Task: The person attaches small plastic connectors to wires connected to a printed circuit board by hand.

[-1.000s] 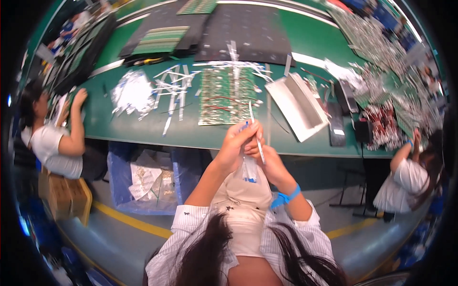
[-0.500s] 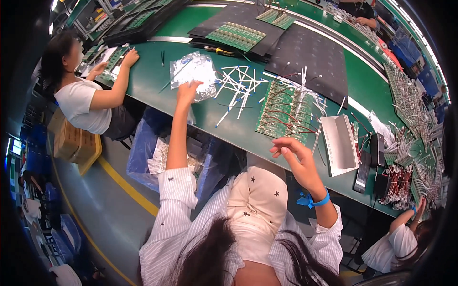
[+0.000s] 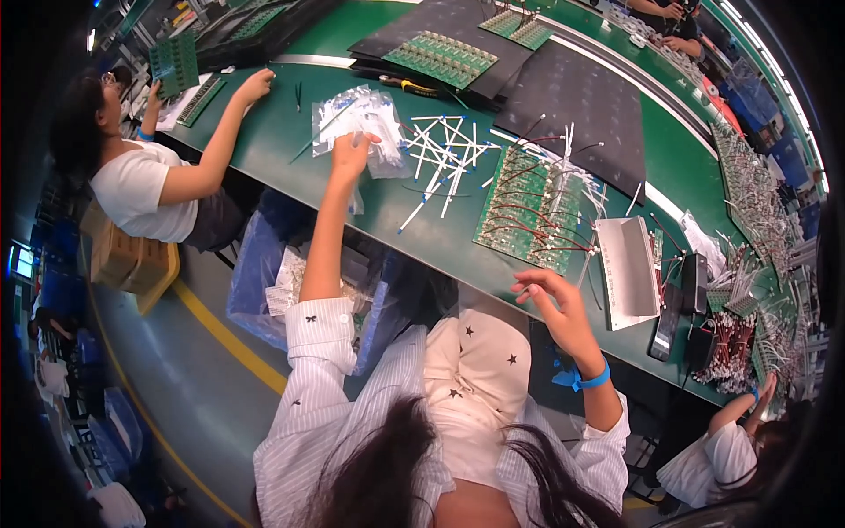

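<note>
Left hand (image 3: pixel 352 154): you are keeping it low at the bag, fingers bent; I can't tell whether your grip is pinching anything.
Bag (image 3: pixel 385 132): it is lying on the surface (image 3: pixel 378 207), just left of the loose strips (image 3: pixel 447 160).
Right hand (image 3: pixel 562 306): you are holding it by the near edge, grip loosely parted, carrying nothing.
Board (image 3: pixel 515 207): it is lying between strips and box (image 3: pixel 630 282).

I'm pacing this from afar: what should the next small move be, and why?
Probably pinch a white piece from the clear bag with the left hand: it is right at the bag, while the right hand looks empty, near the table edge.
</note>
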Demonstrator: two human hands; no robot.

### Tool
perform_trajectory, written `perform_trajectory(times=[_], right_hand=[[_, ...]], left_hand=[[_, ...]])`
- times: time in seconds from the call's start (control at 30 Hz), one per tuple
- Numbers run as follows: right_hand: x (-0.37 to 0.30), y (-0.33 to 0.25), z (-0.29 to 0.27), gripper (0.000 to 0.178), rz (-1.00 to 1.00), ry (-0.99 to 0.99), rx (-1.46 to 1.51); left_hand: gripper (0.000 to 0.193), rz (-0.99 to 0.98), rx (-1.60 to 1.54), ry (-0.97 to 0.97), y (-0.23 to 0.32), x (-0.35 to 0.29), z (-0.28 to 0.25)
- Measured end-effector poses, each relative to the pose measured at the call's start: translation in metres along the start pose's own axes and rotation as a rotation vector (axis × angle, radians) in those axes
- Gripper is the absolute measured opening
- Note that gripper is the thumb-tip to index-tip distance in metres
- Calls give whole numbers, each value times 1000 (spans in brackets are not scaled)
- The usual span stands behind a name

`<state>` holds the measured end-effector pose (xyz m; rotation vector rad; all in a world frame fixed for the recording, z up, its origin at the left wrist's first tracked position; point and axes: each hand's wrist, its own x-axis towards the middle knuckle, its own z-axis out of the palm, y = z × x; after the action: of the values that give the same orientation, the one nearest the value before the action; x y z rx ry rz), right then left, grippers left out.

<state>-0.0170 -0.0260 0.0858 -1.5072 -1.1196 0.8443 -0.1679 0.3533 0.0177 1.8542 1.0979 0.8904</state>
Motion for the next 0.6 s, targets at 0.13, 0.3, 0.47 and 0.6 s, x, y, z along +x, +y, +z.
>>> perform_trajectory(times=[0.13, 0.3, 0.47, 0.6], right_hand=[[-3, 4, 0, 20, 29, -3, 8], [-3, 8, 3, 18, 68, 20, -34], [-11, 34, 17, 13, -29, 44, -238], [-8, 48, 22, 11, -218, 63, -430]], left_hand=[[22, -164, -111, -232, -5, -1, -23], [24, -253, 148, -228, 27, -18, -46], [23, -184, 303, -32, 7, 6, -72], [22, -120, 127, 28, -11, 35, -75]])
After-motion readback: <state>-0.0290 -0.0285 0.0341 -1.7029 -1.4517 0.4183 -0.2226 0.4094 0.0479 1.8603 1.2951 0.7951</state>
